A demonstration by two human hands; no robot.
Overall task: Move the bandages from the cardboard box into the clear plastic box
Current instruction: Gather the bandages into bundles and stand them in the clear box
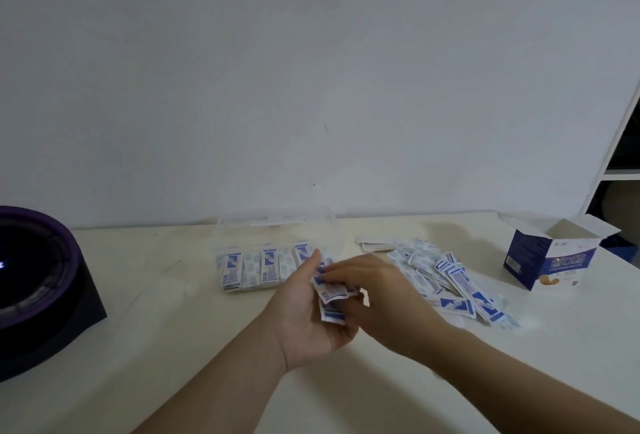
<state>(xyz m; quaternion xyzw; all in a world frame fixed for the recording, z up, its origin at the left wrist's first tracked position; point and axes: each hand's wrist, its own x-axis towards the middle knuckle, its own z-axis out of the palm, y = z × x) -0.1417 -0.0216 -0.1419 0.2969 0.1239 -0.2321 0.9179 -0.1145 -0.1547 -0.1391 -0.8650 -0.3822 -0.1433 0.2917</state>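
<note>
Left hand (308, 316) cups a small stack of flat paper-wrapped bandages (330, 295); right hand (374, 291) pinches the top one beside the clear plastic box (277, 243).

The clear plastic box (277, 226) is set at the rear edge of the worktop (173, 347), about midway along it, with a row of bandages (268, 269) laid side by side in it. To its right a loose pile of bandages (457, 281) is spread, and the cardboard box (554, 260) is stood near the rear right corner. A round device (34, 278) is placed at the left edge. Before the clear plastic box, a small stack of bandages (332, 290) is held between the left grip (304, 323) and the right grip (377, 295).
</note>
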